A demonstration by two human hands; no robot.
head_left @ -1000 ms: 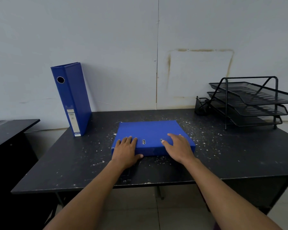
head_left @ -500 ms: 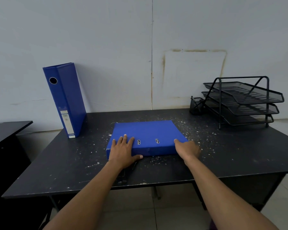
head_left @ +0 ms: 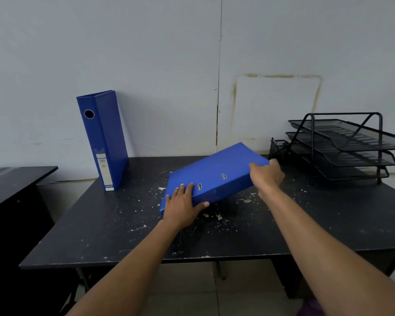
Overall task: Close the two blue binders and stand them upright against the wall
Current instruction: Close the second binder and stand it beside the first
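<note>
One closed blue binder (head_left: 103,140) stands upright at the back left of the black desk (head_left: 123,224), leaning against the white wall, spine with label facing me. The second closed blue binder (head_left: 217,172) is in the middle of the desk, tilted, its right end raised off the surface and its left end low. My left hand (head_left: 183,206) grips its lower left corner, fingers on top and thumb along the front edge. My right hand (head_left: 267,176) holds the raised right end.
A black three-tier mesh letter tray (head_left: 344,144) stands at the back right of the desk, close to my right hand. Another dark desk (head_left: 14,181) sits to the left across a gap. White paint flecks speckle the desk surface.
The second binder lay flat under both hands; my right hand slid to its right end and lifted it, so the binder now tilts up on the right.
</note>
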